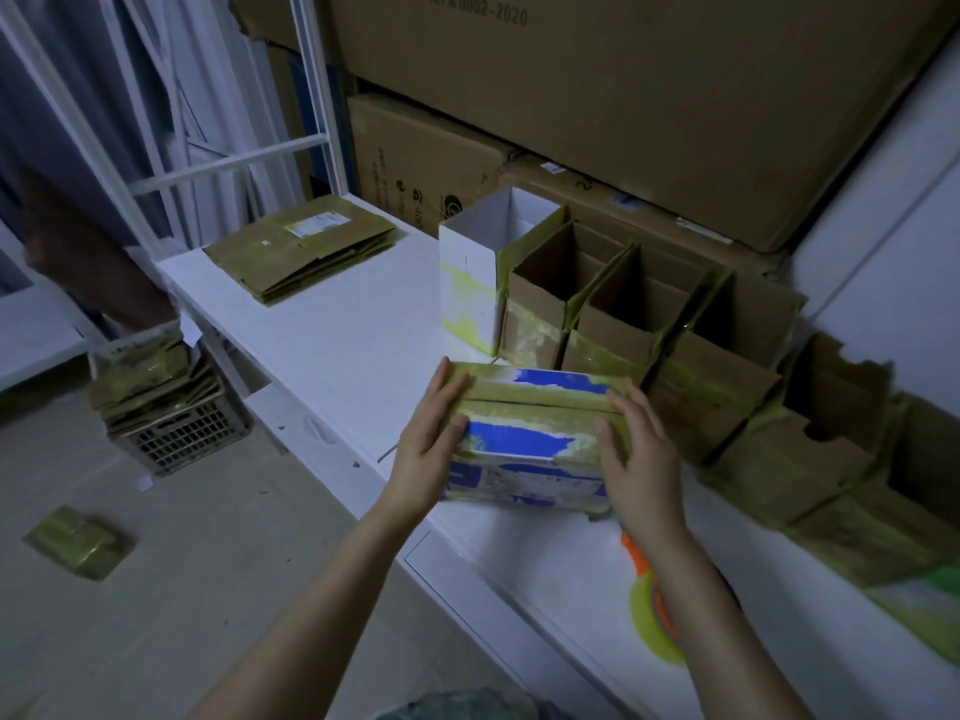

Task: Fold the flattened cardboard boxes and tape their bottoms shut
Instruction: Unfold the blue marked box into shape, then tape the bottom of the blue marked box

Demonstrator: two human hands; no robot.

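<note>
Head camera looks down at a blue and white box (524,444) on the white counter (337,330). The box sits close to the front edge of the counter, about halfway along it. Its long side runs left to right between the two hands, at a slant to the front edge. Its two flaps face up and are folded shut. The line where they meet runs along the long side. Yellow-green tape covers much of the flaps.

The left hand (431,439) lies on the left end of the box. Its fingers (447,387) are straight and press on the flaps. The right hand (639,449) lies on the right end the same way, with straight fingers (631,402) on top and the thumb on the near flap. Neither hand curls round anything.

Just behind the box stands a row of open boxes (623,314), packed side by side toward the back edge and the right end. A tall white box (467,272) stands at the left end of the row. A yellow tape roll (652,610) lies near the front edge, partly under the right arm. A pile of flat boxes (301,246) lies at the far left corner. A wide stretch of white counter top shows between that pile and the held box.

Big brown cartons (623,122) are stacked behind the counter. On the floor to the left, a crate (182,439) holds more flat boxes.
</note>
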